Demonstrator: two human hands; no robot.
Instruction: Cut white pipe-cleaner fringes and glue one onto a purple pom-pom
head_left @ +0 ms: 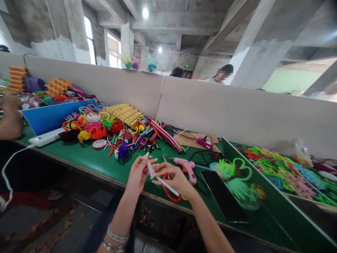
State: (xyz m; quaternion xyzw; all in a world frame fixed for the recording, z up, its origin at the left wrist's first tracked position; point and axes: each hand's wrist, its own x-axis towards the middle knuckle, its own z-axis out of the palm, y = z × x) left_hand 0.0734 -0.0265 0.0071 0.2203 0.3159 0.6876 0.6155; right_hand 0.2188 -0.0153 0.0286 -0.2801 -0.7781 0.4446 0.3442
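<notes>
My left hand (139, 174) and my right hand (176, 179) together hold a white pipe cleaner (154, 175) over the front edge of the green table (86, 158). The left fingers pinch its upper end; the right fingers grip its middle, and the lower end sticks out to the right. Red-handled scissors (168, 194) lie on the table right under my right hand. A pink glue gun (186, 166) rests just beyond it.
A heap of coloured pipe cleaners (123, 131) and yellow foam trays (125, 113) fill the table's back. A black phone (222, 196) and green-yellow pipe-cleaner figures (237, 179) lie right. A green divider (265, 196) fences off the neighbouring bench. Another person's arm (10, 116) is far left.
</notes>
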